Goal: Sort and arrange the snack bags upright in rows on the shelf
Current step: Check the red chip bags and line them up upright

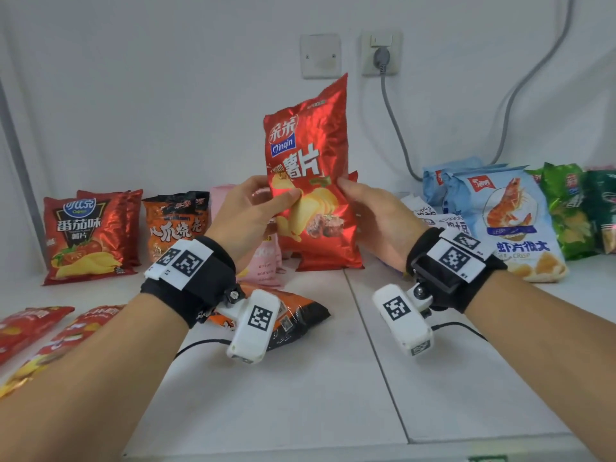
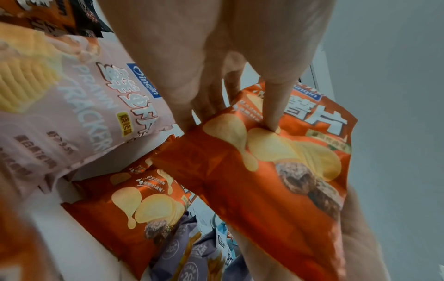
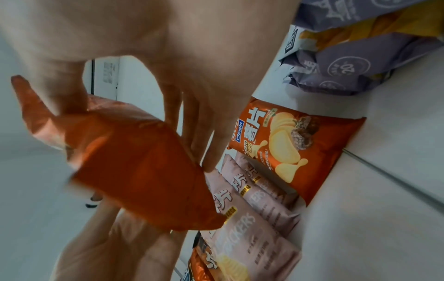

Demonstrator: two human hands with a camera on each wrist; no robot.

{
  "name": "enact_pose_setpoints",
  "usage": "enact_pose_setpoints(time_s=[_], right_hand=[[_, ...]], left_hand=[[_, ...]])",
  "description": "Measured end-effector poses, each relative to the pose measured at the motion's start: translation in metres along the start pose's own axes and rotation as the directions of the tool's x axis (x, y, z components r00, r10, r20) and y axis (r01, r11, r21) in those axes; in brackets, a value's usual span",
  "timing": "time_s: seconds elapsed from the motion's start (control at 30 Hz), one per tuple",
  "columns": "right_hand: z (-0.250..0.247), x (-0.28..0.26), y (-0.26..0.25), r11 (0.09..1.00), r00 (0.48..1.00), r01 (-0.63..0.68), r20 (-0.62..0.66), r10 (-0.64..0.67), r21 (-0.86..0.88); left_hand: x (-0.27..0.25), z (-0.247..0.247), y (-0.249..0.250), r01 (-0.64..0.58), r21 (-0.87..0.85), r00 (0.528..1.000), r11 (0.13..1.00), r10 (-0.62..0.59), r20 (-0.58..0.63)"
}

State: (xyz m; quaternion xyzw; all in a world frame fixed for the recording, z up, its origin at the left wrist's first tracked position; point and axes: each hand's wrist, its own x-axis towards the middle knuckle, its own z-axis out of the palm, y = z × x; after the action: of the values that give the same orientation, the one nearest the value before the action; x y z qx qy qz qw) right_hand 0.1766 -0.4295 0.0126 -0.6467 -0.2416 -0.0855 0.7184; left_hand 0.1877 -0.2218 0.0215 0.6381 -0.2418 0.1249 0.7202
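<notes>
I hold a red Qinqin potato chip bag [image 1: 310, 181] upright above the white shelf [image 1: 300, 395], near the middle. My left hand [image 1: 266, 203] pinches its left edge, thumb on the front. My right hand [image 1: 361, 203] grips the right edge. The left wrist view shows the bag [image 2: 264, 180] with my left thumb pressed on its print. In the right wrist view my right hand's fingers [image 3: 211, 144] lie behind the bag [image 3: 134, 161]. A second bag of the same kind [image 3: 295, 152] leans against the back wall behind it.
Red tomato chip bags [image 1: 86, 238] and orange-black bags [image 1: 176, 225] stand at the back left. Pink prawn cracker bags [image 1: 266, 261] lean behind my left hand. Blue prawn bags [image 1: 506, 221] and green bags [image 1: 573, 208] stand right. One orange-black bag [image 1: 293, 315] and red bags [image 1: 33, 328] lie flat.
</notes>
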Motion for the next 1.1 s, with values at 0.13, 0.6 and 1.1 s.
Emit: enact_pose_setpoints(time_s=[0.13,0.6,1.1], right_hand=[[0.002,-0.001,0.002,0.997,0.998,0.062,0.009,-0.062,-0.052],[0.002,0.001,-0.003,0.955,0.975,0.182,-0.084,-0.206,-0.234],[0.001,-0.004,-0.004,0.925,0.979,0.036,-0.174,-0.110,-0.379]], left_hand=[[0.005,-0.006,0.000,-0.034,0.141,0.991,0.989,0.052,-0.120],[-0.007,0.004,0.006,-0.040,0.012,0.987,0.999,0.038,0.155],[-0.005,0.003,0.004,0.002,0.147,0.997,0.989,-0.013,0.071]])
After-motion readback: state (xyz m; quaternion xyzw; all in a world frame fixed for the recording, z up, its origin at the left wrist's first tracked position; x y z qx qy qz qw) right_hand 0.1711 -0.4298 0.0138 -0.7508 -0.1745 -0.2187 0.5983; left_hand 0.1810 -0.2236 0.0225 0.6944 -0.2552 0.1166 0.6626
